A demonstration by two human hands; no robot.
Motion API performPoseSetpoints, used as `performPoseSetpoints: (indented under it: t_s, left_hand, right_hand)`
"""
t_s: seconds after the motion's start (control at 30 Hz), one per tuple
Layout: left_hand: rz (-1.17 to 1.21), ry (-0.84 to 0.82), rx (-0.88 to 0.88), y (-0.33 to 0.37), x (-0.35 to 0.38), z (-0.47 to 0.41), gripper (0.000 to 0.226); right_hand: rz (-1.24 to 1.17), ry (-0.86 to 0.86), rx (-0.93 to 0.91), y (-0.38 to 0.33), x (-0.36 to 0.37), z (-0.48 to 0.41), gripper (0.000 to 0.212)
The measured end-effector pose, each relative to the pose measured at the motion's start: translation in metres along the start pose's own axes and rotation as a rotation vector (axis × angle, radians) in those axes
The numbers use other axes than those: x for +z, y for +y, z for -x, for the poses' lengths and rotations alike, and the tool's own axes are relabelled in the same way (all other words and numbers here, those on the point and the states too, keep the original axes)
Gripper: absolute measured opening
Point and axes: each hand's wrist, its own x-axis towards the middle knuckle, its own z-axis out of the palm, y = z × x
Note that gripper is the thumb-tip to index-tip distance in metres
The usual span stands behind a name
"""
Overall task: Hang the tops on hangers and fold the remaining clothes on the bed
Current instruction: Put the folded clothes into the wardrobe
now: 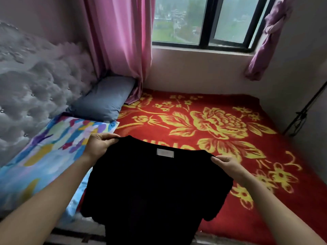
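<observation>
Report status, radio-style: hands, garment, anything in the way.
Left hand and right hand each grip black top by a shoulder. Top held above red blanket. No hanger in view.

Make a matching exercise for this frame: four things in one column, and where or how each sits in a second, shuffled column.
Things:
1. black top
2. grey-blue pillow
3. pink curtain
4. red floral blanket

Places or states:
A. hangs at the left side of the window
B. gripped at its shoulders by the left hand and right hand
C. lies spread flat, flowers facing up
D. sits in the corner by the tufted headboard

Pairs: 1-B, 2-D, 3-A, 4-C
</observation>
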Motion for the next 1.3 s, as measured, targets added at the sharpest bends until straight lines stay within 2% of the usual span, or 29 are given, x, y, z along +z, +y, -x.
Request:
performPoseSetpoints:
  t_s: [0.13,0.3,0.43,0.6,0.67,0.7,0.77,0.83,0.93,1.07,1.3]
  left_hand:
    - [-0.118,-0.012,-0.016,-0.044,0.016,-0.018,0.048]
    - [-0.162,0.021,-0.071,-0.089,0.039,-0.088,0.026]
    - [-0.159,0.049,-0.020,-0.109,0.071,-0.190,0.017]
    - [-0.268,0.013,-0.048,-0.159,0.122,-0.344,0.013]
    - [-0.412,-0.037,-0.110,-0.181,0.141,-0.387,0.020]
    - [-0.534,-0.096,-0.182,-0.194,0.151,-0.396,0.037]
    - [-0.746,-0.192,-0.308,-0.230,0.168,-0.387,0.070]
    - [-0.794,-0.242,-0.406,-0.268,0.177,-0.348,0.081]
    - [-0.844,-0.260,-0.616,-0.331,0.173,-0.264,0.081]
    - [-0.854,-0.238,-0.878,-0.371,0.158,-0.154,0.082]
    - [-0.778,-0.170,-1.140,-0.381,0.151,-0.028,0.085]
  right_hand:
    - [0.185,0.061,0.042,0.022,0.009,-0.044,0.037]
    - [0.362,0.161,0.016,0.019,0.004,-0.129,0.037]
    - [0.454,0.267,0.032,-0.003,-0.009,-0.226,0.041]
    - [0.522,0.433,0.113,-0.006,-0.008,-0.371,0.033]
    - [0.532,0.477,0.151,0.007,0.001,-0.412,0.032]
    - [0.532,0.469,0.189,0.017,0.008,-0.427,0.040]
    - [0.538,0.405,0.243,0.046,0.032,-0.440,0.057]
    - [0.577,0.286,0.275,0.084,0.063,-0.431,0.058]
    - [0.609,0.140,0.427,0.153,0.107,-0.388,0.056]
    - [0.543,0.154,0.661,0.223,0.151,-0.313,0.057]
    - [0.365,0.134,0.846,0.261,0.197,-0.222,0.072]
